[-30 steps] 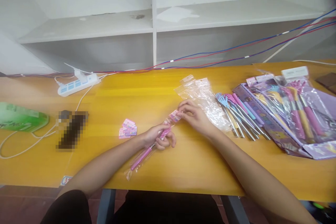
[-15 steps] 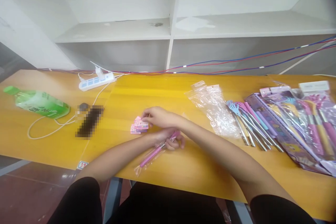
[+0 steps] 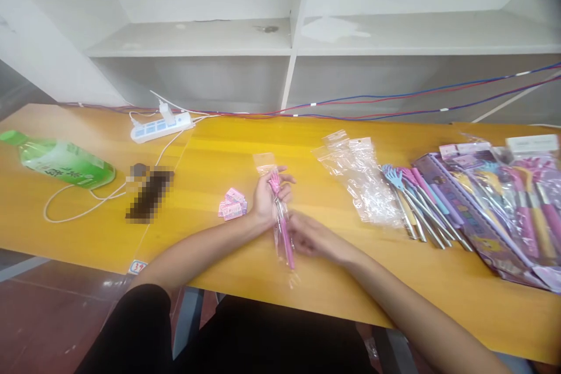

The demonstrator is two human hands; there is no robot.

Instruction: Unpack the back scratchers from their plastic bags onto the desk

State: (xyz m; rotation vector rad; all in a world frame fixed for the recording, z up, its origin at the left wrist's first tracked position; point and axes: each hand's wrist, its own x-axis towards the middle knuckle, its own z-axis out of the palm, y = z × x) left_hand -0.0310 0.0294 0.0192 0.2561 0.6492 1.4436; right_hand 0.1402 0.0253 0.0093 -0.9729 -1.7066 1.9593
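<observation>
A pink back scratcher (image 3: 287, 244) with a metal shaft lies inside a clear plastic bag (image 3: 263, 159), its claw end pointing away from me. My left hand (image 3: 265, 197) holds it near the claw end, palm up, fingers curled beside it. Close to the handle, on its right side, is my right hand (image 3: 309, 235) with fingers curled in; what they hold, if anything, is hidden. Small pink printed cards (image 3: 233, 204) lie in a loose pile left of my left hand.
Clear bags (image 3: 362, 178) lie to the right, beside several unbagged back scratchers (image 3: 418, 204). A purple box (image 3: 477, 222) with bagged scratchers stands farther right. On the left are a green bottle (image 3: 65, 162), a power strip (image 3: 162, 127) and white cable. Shelving (image 3: 197, 41) rises behind the table.
My right hand has moved from the cards back to the right, beside the handle. My left hand has moved forward and turned the bagged back scratcher more upright in view. The cards look more spread.
</observation>
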